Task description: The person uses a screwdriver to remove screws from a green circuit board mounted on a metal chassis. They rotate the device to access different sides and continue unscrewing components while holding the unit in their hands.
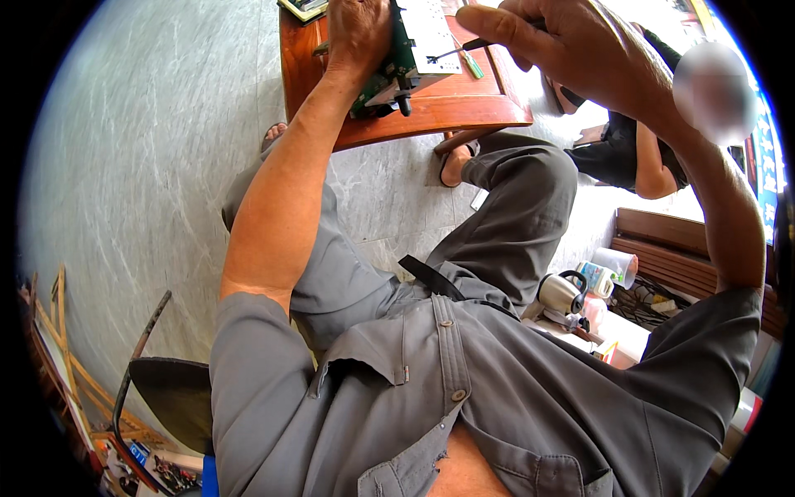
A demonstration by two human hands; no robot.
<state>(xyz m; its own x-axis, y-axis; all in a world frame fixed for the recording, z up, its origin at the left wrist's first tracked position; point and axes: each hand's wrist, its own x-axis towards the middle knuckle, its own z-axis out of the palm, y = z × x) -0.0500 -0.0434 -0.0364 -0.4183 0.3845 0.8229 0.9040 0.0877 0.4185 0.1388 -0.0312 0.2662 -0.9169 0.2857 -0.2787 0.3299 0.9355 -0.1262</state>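
Observation:
At the top of the head view, a device with a green circuit board and a white metal plate stands on edge on a red-brown wooden table. My left hand is closed on its left side; the fingertips are partly cut off by the upper edge. A black knob or shaft sticks out of its near end. My right hand grips a screwdriver with a dark handle. Its thin metal tip meets a small slot or hole near the plate's lower edge.
A slim tool with a green handle lies on the table beside the device. Another person sits close by on the right. Lower right are a kettle, a white jug and tangled cables. A chair stands lower left.

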